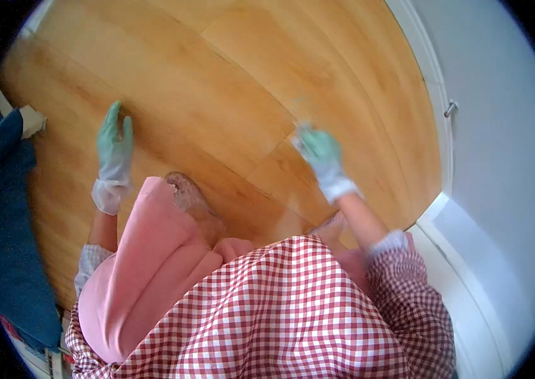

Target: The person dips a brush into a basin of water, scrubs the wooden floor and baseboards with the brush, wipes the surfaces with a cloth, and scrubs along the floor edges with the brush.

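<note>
The right hand (324, 150) is gripping a small pale wad (298, 144), blurred, at its fingertips, on or just above the wood-plank floor (236, 107); its long axis isn't showing. The left hand (114, 148), thumb parted from fingers, is holding nothing, well apart.

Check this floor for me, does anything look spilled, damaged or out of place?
Nothing looks clearly spilled or damaged. On the wood-look floor just beyond the right gloved hand, a faint patch looks paler than its surroundings; smear or reflection, I can't tell.
</note>
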